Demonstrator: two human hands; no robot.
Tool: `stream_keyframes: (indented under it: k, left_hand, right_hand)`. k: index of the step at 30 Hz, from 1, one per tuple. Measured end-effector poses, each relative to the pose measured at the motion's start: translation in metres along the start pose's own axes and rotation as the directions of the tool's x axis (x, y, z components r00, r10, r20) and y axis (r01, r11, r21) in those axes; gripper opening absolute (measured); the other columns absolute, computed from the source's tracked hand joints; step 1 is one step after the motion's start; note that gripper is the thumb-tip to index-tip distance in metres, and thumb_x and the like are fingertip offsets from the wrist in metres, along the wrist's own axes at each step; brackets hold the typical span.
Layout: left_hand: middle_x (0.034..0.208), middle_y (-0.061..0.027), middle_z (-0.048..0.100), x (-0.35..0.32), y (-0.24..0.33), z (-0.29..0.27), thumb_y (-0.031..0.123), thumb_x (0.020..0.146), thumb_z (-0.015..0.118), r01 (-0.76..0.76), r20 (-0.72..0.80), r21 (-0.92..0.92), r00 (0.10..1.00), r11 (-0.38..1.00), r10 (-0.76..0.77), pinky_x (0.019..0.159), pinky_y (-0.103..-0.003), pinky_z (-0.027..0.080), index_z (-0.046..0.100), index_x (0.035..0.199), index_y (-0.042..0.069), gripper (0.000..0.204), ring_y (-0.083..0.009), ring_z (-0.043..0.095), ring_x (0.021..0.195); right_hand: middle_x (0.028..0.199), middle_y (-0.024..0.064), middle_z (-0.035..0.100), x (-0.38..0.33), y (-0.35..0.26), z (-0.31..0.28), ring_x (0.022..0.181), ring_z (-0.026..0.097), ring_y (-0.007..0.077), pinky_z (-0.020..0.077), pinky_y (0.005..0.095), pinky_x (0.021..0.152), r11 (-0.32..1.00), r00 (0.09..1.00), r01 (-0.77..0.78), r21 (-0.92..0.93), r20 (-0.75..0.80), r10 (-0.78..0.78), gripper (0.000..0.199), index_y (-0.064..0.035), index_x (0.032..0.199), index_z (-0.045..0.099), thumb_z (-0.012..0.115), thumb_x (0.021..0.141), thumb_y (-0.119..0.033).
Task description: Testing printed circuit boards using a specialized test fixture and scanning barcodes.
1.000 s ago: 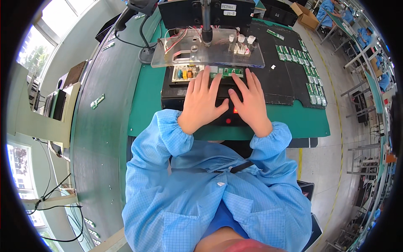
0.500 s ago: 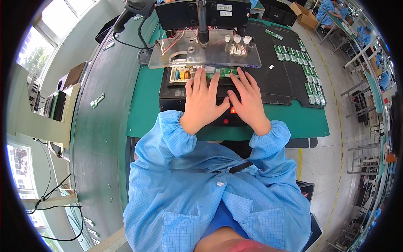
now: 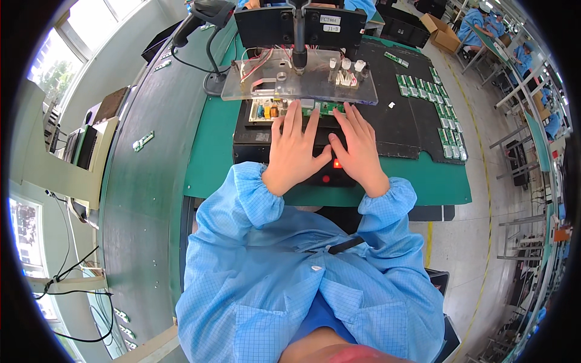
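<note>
My left hand (image 3: 295,151) and my right hand (image 3: 357,150) lie flat, fingers spread, on top of a black test fixture box (image 3: 251,145) with lit red buttons (image 3: 336,163). Their fingertips reach a green circuit board (image 3: 275,110) seated in the fixture. Above the board hangs a clear plastic press plate (image 3: 290,85) with wires and white pins, carried on a vertical post. Neither hand holds anything. Blue sleeves cover both forearms.
A green mat (image 3: 212,151) covers the bench, with a black mat (image 3: 417,121) at the right holding several small green boards (image 3: 445,115). A barcode scanner on a stand (image 3: 209,36) stands at the back left. Other workers in blue sit at far right benches.
The clear press plate has come down closer to the circuit board, and my hands have slid slightly forward to the board's edge.
</note>
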State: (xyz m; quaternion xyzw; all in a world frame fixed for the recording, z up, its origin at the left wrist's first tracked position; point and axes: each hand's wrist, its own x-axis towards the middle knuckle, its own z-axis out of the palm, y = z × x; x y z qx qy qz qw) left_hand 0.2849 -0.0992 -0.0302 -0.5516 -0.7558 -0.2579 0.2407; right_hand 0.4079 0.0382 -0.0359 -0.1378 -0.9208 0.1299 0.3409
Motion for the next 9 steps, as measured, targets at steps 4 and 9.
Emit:
stream_keyframes:
  k: [4,9]
  left_hand:
    - [0.137,-0.0319,0.053,0.0008,0.001,0.0007,0.042,0.079,0.072,0.019,0.01,-0.003,1.0,1.0,-0.019,0.113,-0.054,0.029,0.059,0.137,0.001,0.072,-0.0403,0.041,0.141]
    - [0.138,-0.0315,0.053,0.0009,0.0029,-0.0022,0.042,0.079,0.072,0.047,0.014,-0.001,0.999,0.999,-0.047,0.115,-0.054,0.028,0.059,0.138,0.002,0.072,-0.0408,0.042,0.14]
  right_hand:
    - [0.153,0.0228,0.048,0.0006,0.0014,0.0021,0.141,0.046,0.0389,0.0357,0.0507,0.113,0.998,0.999,-0.034,0.047,0.01,0.034,0.052,-0.0046,0.142,0.056,0.066,0.094,-0.023]
    - [0.153,0.0213,0.048,-0.0006,0.0038,0.0012,0.141,0.046,0.0382,0.036,0.0505,0.113,1.0,0.999,0.024,-0.011,0.035,-0.024,0.052,-0.0052,0.142,0.056,0.066,0.095,-0.024]
